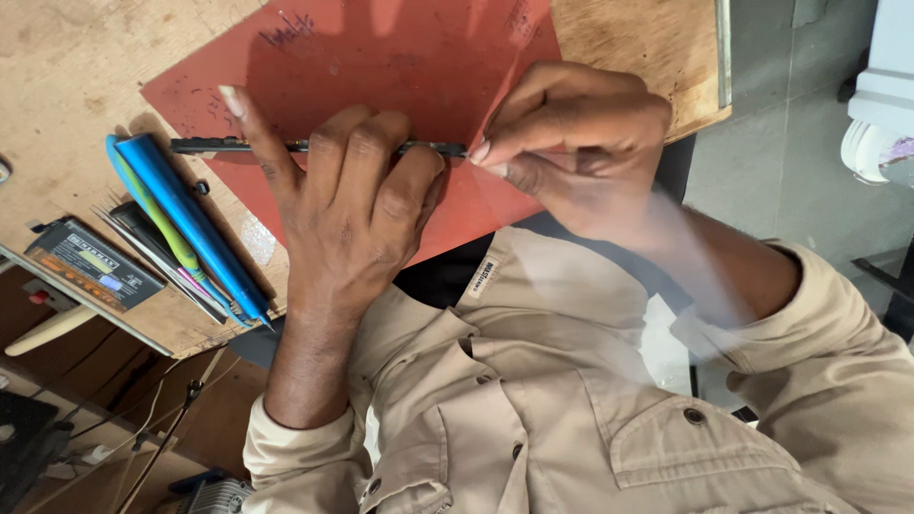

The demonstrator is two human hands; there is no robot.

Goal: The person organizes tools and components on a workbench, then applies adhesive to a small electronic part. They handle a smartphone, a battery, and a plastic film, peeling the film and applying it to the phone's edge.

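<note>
**2 hands working 1 thin dark strip on a red mat**

Head view: 1 person in a tan shirt [571, 400] is leaning over a wooden table [76, 57], and 2 hands are showing, both the person's own. 1 red mat [400, 48] is lying on the table, and 1 long, thin dark strip [214, 146] is lying across it, running left to right in the picture, with its far end sticking out past the mat's edge.

The left hand [357, 200] is pressing down on the middle of the strip: its fingers are curling over it, with 1 finger stretching out along the mat above it. The strip is passing under these fingers and coming out on the other side. The right hand [581, 143] is closing narrow, its fingertips [483, 152] pinching at the strip's near end; whether they are holding anything besides that end cannot be told. The 2 hands are sitting just beside each other.

Beside the mat, near the table's edge, 1 blue tool [195, 224] is lying at a slant among a few thinner tools, too bunched to count. 1 small meter [90, 266] with a screen is resting just beside them.
</note>
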